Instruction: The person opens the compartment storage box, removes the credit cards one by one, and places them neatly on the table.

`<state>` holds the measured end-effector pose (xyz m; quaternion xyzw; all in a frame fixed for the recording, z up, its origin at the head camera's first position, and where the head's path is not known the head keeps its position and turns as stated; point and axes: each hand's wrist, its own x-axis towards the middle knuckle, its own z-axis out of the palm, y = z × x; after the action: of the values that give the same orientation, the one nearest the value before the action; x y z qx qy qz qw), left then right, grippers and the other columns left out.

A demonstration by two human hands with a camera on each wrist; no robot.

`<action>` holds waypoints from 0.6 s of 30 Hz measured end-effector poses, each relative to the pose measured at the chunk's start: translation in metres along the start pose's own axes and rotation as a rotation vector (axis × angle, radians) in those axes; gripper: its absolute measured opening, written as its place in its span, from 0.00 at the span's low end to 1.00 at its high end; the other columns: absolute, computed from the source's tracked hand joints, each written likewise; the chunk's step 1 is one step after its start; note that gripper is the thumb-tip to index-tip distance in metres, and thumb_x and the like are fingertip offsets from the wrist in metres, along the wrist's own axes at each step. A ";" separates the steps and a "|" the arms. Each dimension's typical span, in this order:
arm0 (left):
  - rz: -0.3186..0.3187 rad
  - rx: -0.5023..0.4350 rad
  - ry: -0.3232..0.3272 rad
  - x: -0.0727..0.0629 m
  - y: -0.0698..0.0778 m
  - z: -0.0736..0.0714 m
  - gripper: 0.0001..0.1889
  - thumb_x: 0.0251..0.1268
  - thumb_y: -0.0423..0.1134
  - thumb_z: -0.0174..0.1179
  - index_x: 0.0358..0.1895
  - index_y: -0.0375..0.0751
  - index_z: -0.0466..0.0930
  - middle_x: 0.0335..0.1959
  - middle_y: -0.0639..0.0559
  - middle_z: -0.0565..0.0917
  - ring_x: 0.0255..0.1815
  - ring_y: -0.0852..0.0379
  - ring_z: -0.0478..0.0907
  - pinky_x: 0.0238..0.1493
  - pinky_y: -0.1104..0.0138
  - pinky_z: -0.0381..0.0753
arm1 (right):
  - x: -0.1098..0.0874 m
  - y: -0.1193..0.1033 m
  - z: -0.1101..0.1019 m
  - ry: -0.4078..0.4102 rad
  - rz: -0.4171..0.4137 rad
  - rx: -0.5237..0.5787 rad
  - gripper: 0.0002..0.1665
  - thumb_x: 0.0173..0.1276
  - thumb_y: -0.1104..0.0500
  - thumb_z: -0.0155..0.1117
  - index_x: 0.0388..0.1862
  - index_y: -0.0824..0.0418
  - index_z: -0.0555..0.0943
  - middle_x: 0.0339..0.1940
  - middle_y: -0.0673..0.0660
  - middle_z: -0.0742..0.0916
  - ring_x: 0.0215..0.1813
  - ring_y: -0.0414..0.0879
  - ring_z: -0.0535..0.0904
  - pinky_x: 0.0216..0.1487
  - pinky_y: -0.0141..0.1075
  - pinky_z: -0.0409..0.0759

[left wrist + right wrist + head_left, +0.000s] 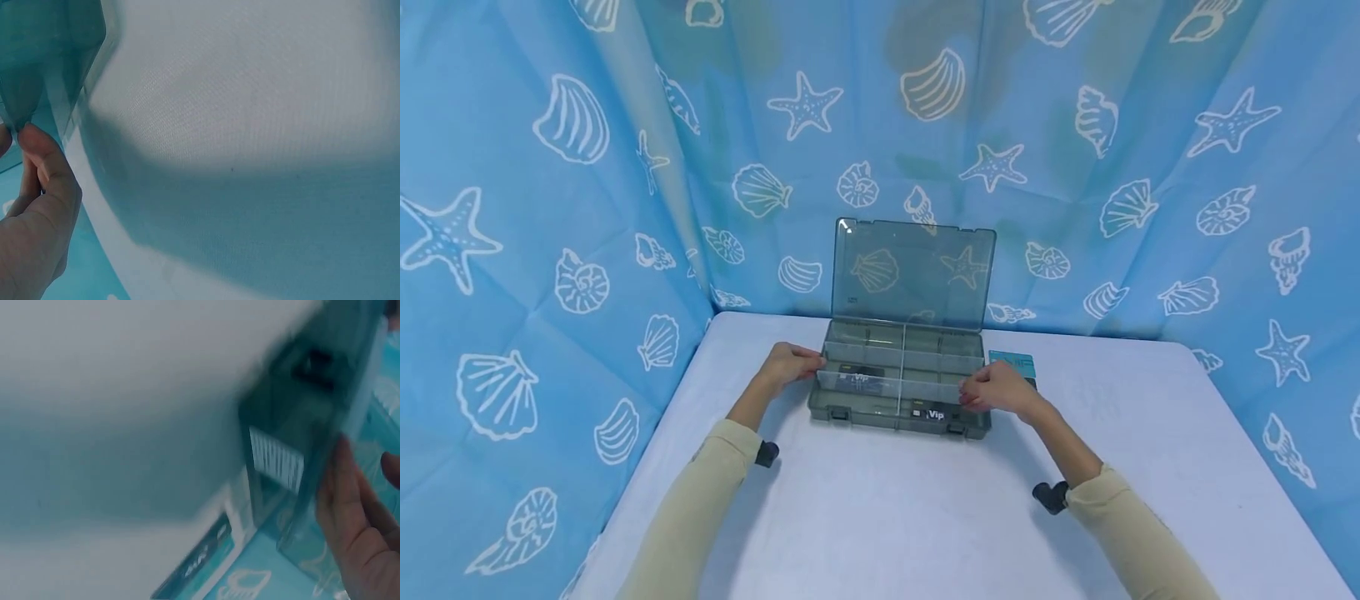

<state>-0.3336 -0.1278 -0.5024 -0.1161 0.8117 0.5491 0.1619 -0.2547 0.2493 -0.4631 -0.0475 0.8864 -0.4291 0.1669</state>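
Note:
A smoky grey compartment box [891, 410] stands on the table with its see-through lid [913, 275] raised. Inside, a clear divider [857, 383] runs lengthwise near the front. My left hand [786, 365] pinches the left end of that divider at the box's side; the left wrist view shows thumb and finger meeting at a clear edge. At the other end, my right hand [1003, 388] touches the divider. A gap shows between digits of the right hand [359, 519] in its wrist view, so I cannot tell whether it pinches. Dark labels marked Vip [934, 413] lie in two compartments.
Partly behind my right hand lies a teal and dark packet [1013, 360]. White cloth covers the table [895, 517]. A blue shell-print curtain [880, 133] hangs close behind the box. Black wrist mounts [1051, 497] stick out below the sleeves.

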 end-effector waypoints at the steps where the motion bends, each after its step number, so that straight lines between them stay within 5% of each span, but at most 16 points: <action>1: -0.001 -0.002 0.001 0.000 0.000 0.000 0.17 0.62 0.39 0.67 0.51 0.35 0.80 0.49 0.42 0.81 0.48 0.49 0.81 0.50 0.62 0.81 | -0.001 -0.002 0.004 -0.019 0.007 -0.019 0.20 0.74 0.56 0.57 0.46 0.74 0.83 0.40 0.62 0.88 0.41 0.53 0.86 0.45 0.44 0.85; 8: -0.002 -0.001 -0.003 -0.001 0.000 0.000 0.17 0.62 0.39 0.67 0.51 0.34 0.80 0.50 0.42 0.81 0.47 0.50 0.81 0.51 0.62 0.81 | 0.000 -0.007 0.024 -0.003 0.084 -0.114 0.19 0.70 0.53 0.62 0.45 0.70 0.85 0.41 0.61 0.88 0.40 0.51 0.85 0.45 0.45 0.84; 15: 0.000 -0.016 -0.003 -0.002 0.000 0.002 0.17 0.62 0.39 0.68 0.51 0.34 0.81 0.50 0.42 0.81 0.48 0.50 0.81 0.51 0.62 0.82 | -0.001 -0.003 0.036 -0.021 0.097 0.097 0.26 0.71 0.53 0.61 0.54 0.75 0.79 0.49 0.65 0.86 0.49 0.54 0.84 0.54 0.46 0.81; 18: 0.005 -0.019 0.003 -0.002 -0.001 0.001 0.17 0.62 0.39 0.68 0.51 0.34 0.80 0.50 0.41 0.81 0.48 0.49 0.81 0.51 0.62 0.82 | -0.001 -0.002 0.036 -0.048 0.134 0.257 0.29 0.73 0.53 0.59 0.60 0.76 0.73 0.58 0.67 0.81 0.57 0.58 0.80 0.65 0.52 0.70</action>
<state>-0.3316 -0.1275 -0.5026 -0.1164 0.8070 0.5571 0.1580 -0.2422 0.2211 -0.4819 0.0233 0.8212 -0.5256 0.2210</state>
